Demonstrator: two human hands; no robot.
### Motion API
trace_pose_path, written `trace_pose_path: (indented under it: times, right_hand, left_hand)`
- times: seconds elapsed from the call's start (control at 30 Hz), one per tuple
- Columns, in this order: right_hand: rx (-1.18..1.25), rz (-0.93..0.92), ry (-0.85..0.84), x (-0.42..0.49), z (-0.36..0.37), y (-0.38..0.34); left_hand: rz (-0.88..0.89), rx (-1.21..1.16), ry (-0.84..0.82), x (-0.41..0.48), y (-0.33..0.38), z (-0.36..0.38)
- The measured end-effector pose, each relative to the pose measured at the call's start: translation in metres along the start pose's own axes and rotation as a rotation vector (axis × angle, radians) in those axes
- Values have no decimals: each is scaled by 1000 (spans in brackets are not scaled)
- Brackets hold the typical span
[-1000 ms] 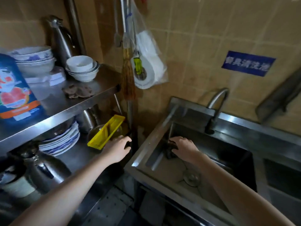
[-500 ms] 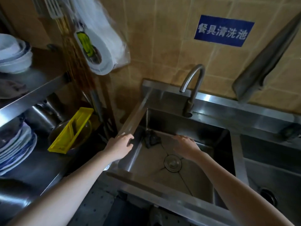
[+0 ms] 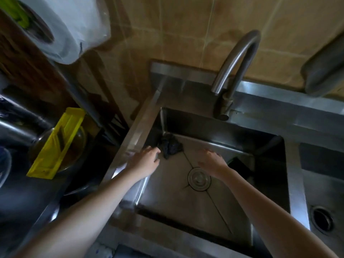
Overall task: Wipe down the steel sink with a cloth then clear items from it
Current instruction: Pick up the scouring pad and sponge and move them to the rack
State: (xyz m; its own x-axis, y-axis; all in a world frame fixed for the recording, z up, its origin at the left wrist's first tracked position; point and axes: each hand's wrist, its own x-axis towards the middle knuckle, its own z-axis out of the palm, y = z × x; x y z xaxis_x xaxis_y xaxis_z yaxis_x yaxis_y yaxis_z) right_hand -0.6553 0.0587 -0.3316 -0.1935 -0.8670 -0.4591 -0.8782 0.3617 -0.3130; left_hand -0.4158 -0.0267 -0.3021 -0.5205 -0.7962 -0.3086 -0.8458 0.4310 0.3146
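A steel sink [image 3: 286, 174] fills the middle of the view, with a round drain strainer [image 3: 199, 179] in its floor. A dark crumpled cloth [image 3: 170, 146] lies in the basin's back left corner. My left hand [image 3: 145, 162] hovers at the sink's left rim, fingers relaxed, just left of the cloth and apart from it. Over the basin, right of the cloth and above the drain, my right hand [image 3: 212, 162] hangs with loose fingers and holds nothing. A dark object [image 3: 240, 164] lies on the basin floor behind my right wrist.
A curved steel faucet [image 3: 232, 71] rises at the sink's back edge. A second basin with a dark drain hole [image 3: 323, 218] lies to the right. On the left counter, a yellow plastic slicer [image 3: 55, 144] rests on a glass bowl. A bagged paper roll [image 3: 55, 28] hangs on the wall.
The view has swung right and down over the sink. My right hand let go of the cloth and moved right over the drain. My left hand came from the counter to the sink's left rim.
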Motion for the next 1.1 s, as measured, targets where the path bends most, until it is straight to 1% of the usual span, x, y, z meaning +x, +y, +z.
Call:
trace_pose_path:
  times: [0.1,0.23,0.3,0.43,0.53,0.7,0.83,0.93,1.1]
  right_hand:
    - [42,35,-6,19,11,11]
    - [86,55,-31,43,30,27]
    - [111,68,-44,55,39,35]
    - [143,82,-38,75,54,56]
    - [145,80,-67,90,61,71]
    - [109,49,-66,111,73,86]
    - [121,16,-50,113,83,100]
    - [159,36,-33,108,90,110]
    - [185,57,-47,94,95,119]
  left_hand:
    - [-21,5,28,27,2,17]
    - [-102,120,54,59,-1,44]
    - [-146,85,25,76,-2,58]
    - [-189,-85,-64,109,-5,88]
    - [-185,-54,-143,130,-8,109]
    - [-197,48,-154,158,-8,137]
    - [-193,67,-168,172,-9,155]
    - [-201,52,-173,176,-8,162]
    - [-61,11,-171,167,-1,164]
